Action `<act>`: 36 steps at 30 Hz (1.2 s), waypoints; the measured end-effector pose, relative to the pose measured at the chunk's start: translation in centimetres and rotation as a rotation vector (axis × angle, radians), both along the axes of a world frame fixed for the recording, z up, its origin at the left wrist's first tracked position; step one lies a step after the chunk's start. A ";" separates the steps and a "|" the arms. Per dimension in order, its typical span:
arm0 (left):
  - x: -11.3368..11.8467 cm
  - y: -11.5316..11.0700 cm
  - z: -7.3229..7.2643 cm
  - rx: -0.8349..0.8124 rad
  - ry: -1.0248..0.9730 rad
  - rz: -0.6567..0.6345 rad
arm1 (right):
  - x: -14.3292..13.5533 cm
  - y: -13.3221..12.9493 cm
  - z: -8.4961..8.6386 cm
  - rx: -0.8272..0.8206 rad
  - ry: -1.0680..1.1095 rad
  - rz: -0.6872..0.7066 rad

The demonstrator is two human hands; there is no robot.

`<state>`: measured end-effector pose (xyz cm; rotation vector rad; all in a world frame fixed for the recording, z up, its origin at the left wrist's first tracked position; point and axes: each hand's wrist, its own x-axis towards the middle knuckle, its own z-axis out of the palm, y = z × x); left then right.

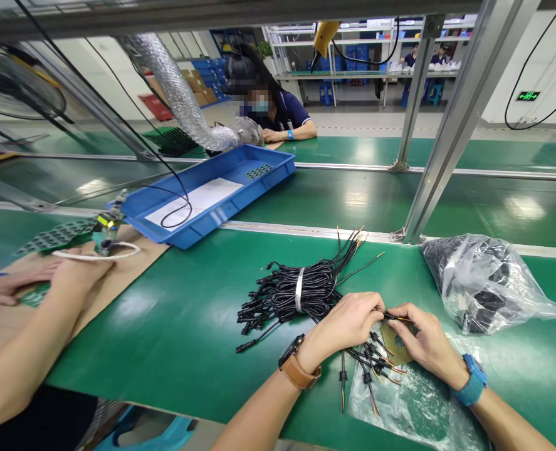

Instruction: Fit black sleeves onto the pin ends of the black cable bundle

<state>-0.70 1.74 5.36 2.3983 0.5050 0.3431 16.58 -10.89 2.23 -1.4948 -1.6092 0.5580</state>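
1. Green worktop (165,338) spreads beneath both hands; its near edge slants from the left towards the lower middle, where the left forearm passes over it; a pale metal rail (287,229) bounds the far side, and a slanting metal post (456,125) rises beside that rail on the right.
2. Left of the tied cable bundle (313,291), a broad stretch of green surface gives room to move, as far as a brown sheet (130,269) with a co-worker's hand (78,269) over it; a blue tray (233,214) stands beyond, at the far left.
3. Room on the right is tighter; a bag of black parts (487,282) sits to the far right of the hands, and a flat clear bag (416,404) lies near them, partly under loose cables (374,363).
4. One black cable end (389,316) spans the small gap between the hands; the left hand (353,319) pinches it from the left, and the right hand (423,338) grips its thin wires from the right, thumb against fingers.
5. Just left of and beyond the left hand lies the bundle, wrapped by a white tie (299,289); the loose cables fan out below both hands.
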 end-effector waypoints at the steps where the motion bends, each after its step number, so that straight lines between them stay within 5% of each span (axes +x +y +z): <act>1: 0.0 0.0 -0.1 -0.003 -0.003 0.010 | 0.0 0.0 -0.1 -0.004 0.000 -0.004; 20: 0.5 -0.2 -0.4 -0.042 0.007 0.062 | -0.8 0.1 -1.8 0.029 -0.033 -0.013; 36: 0.4 0.1 0.0 -0.121 0.050 0.047 | -1.3 0.4 -0.8 0.042 -0.028 0.005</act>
